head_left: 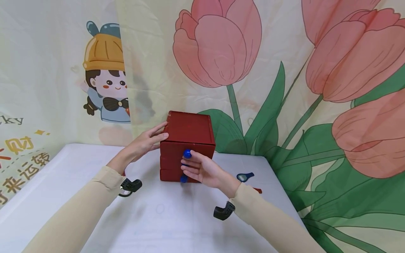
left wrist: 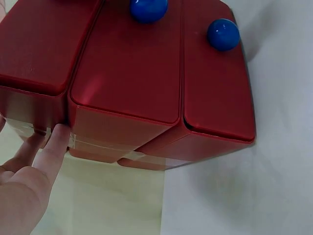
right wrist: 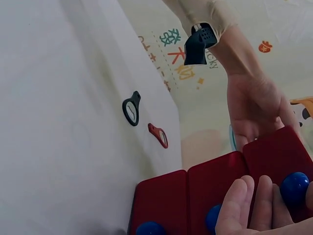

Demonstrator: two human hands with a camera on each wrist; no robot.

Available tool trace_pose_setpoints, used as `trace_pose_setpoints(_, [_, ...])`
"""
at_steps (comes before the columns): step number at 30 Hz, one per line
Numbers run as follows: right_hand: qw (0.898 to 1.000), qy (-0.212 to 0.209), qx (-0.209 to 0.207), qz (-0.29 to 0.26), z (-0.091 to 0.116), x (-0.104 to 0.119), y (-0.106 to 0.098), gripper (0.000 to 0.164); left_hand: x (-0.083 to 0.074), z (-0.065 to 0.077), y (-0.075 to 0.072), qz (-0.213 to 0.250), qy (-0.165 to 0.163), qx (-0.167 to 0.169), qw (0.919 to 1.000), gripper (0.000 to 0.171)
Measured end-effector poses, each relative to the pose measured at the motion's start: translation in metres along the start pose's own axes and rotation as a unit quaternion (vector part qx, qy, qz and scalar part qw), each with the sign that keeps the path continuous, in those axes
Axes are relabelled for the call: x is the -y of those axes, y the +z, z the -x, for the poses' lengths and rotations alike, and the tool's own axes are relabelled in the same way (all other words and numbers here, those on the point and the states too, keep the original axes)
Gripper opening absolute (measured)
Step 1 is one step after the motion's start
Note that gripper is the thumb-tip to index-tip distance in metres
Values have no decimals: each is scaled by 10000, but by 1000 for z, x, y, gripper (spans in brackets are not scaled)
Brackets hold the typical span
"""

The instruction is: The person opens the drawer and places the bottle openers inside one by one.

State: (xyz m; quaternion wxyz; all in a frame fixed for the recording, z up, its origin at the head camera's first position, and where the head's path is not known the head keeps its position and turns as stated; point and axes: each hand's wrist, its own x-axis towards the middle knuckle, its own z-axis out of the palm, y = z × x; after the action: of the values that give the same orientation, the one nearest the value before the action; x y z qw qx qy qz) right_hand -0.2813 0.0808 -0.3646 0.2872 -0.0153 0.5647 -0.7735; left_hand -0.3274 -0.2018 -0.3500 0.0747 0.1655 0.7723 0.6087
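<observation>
left fingers (head_left: 156, 130) touch box (head_left: 191, 128) | right fingers (head_left: 192, 164) pinch knob (head_left: 187, 153) (blue, topmost)

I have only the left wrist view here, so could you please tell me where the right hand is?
Observer: The right hand is at the uppermost blue knob of the red box, with its thumb on one side and its fingers on the other.
Operator: Thank you; is anything lying to the right of the box in the head view?
Observer: Yes, a blue-framed item with an oval end lies on the table there.
Operator: And might the right wrist view show anything more on the table?
Observer: It shows a black item and a red item lying apart.
</observation>
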Motion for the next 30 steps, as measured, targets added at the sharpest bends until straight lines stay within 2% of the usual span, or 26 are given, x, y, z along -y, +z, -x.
trace_pose_setpoints(13, [9999, -80, -73, 114, -9, 3, -5, 51, -1, -1, 0, -2, 13, 17, 10000, 81])
trace_pose_setpoints(21, [9972, -200, 106, 719, -10, 1, -10, 57, -1, 0, 0, -18, 16, -3, 10000, 82])
trace_pose_setpoints(30, [9929, -197, -37, 1169, -4, -9, -35, 60, -1, 1, 1, -36, 43, 6, 10000, 82])
